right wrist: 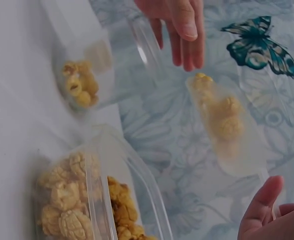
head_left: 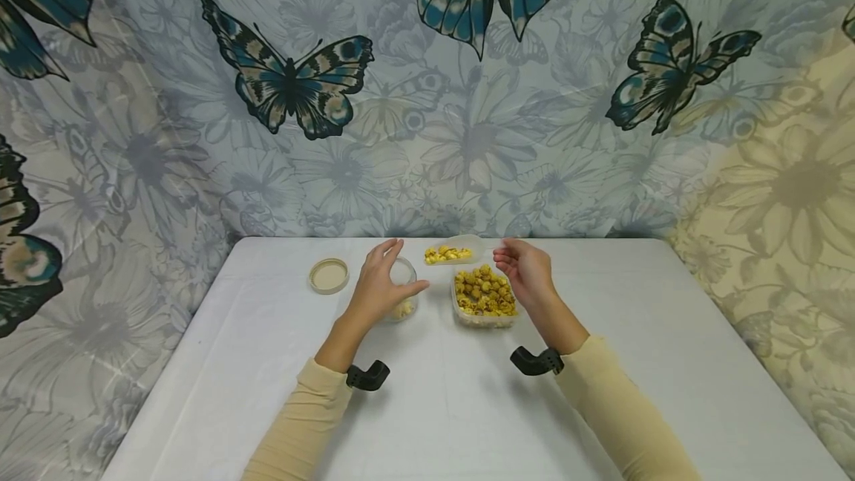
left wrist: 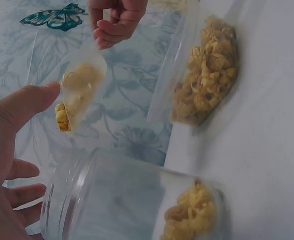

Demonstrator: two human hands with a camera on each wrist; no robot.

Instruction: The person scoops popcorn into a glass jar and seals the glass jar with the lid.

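Backdrop (head_left: 320,191) with blue butterflies and pale flowers, behind white table (head_left: 427,421). Beige sleeves (head_left: 294,425) over near side of table, black clip (head_left: 534,361) at wrist. Left hand (head_left: 381,285) and right hand (head_left: 530,273) apart. On left: fingers spread, thumb out, close to mouth of clear jar (head_left: 404,272); touching glass or not, cannot quite tell, partly hidden. On right: thumb and fingers pinching handle of scoop. Box (head_left: 486,322), see-through, on table right of jar, heaped with yellow popcorn (head_left: 482,291). Jar upright, few pieces at bottom. Scoop (head_left: 473,245), cloudy plastic, loaded with popcorn, held in air between hands, tip toward left one. Round lid (head_left: 329,276) flat on table, left of jar.
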